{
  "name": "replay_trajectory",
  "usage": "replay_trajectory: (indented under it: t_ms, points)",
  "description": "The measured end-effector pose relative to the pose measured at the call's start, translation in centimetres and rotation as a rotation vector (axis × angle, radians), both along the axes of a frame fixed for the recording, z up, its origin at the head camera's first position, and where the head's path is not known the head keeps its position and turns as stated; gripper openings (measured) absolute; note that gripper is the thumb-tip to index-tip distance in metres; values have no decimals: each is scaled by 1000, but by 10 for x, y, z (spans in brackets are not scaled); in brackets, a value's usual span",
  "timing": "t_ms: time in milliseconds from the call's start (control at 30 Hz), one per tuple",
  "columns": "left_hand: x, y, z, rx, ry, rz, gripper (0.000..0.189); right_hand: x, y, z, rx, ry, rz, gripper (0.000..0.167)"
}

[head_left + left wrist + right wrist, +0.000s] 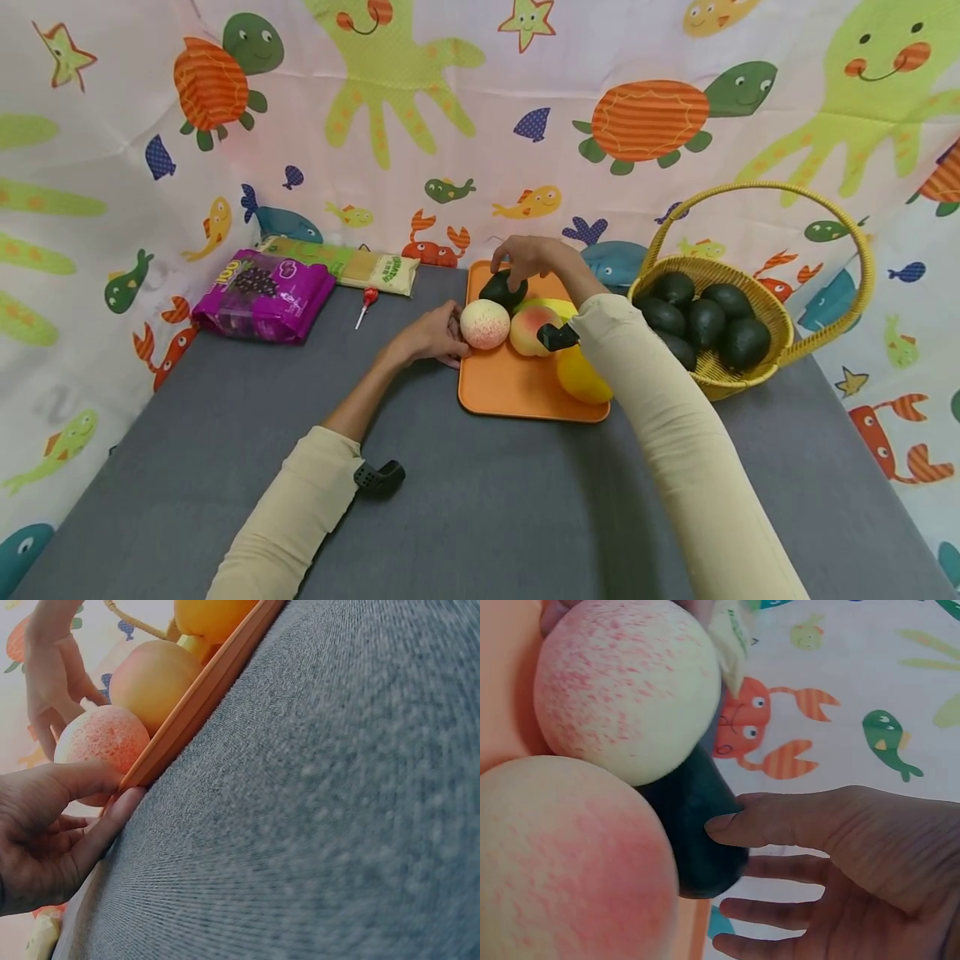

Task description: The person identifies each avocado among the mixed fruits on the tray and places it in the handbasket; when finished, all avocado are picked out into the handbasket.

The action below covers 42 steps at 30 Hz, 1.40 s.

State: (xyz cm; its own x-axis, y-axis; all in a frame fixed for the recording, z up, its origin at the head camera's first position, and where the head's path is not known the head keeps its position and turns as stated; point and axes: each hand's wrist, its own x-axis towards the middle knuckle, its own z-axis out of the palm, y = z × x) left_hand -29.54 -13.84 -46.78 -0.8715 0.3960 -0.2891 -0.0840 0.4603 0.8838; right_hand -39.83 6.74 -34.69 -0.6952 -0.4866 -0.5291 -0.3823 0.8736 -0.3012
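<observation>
My left hand (438, 335) pinches the left rim of an orange tray (517, 392) between thumb and finger; the left wrist view shows this grip close up. My right hand (534, 257) reaches over the tray's far side and holds a dark green avocado (498, 287) at its end. In the right wrist view the thumb (731, 827) lies on the avocado, and the lower fingers are spread off it. Two peaches, a pale speckled one (484, 324) and a pinker one (531, 330), sit in front of the avocado. A yellow-orange fruit (581, 377) lies at the tray's near right.
A yellow wicker basket (783, 354) with several avocados stands right of the tray, its handle arching high. At the back left lie a purple package (262, 296), a pale green-and-yellow packet (375, 271) and a red lollipop (370, 297). A patterned cloth (480, 108) hangs behind the grey table.
</observation>
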Motion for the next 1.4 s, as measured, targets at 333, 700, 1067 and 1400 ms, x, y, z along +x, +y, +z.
replay_trajectory:
  t_ms: [333, 700, 1067, 1400]
  points:
    - [1, 1, 1, -10, -18, -1, 65, 1, -5, -11, 39, 24, 32, 62]
    - [5, 1, -2, -13, 9, -5, 66, 16, 2, 2, -76, 256, 29, 58]
    - [4, -5, 1, 10, 25, -9, 62, 40, 24, 37, -259, 361, -28, 60]
    - [5, 0, 2, 26, 27, -8, 62, 72, 63, 63, -218, 420, -67, 55]
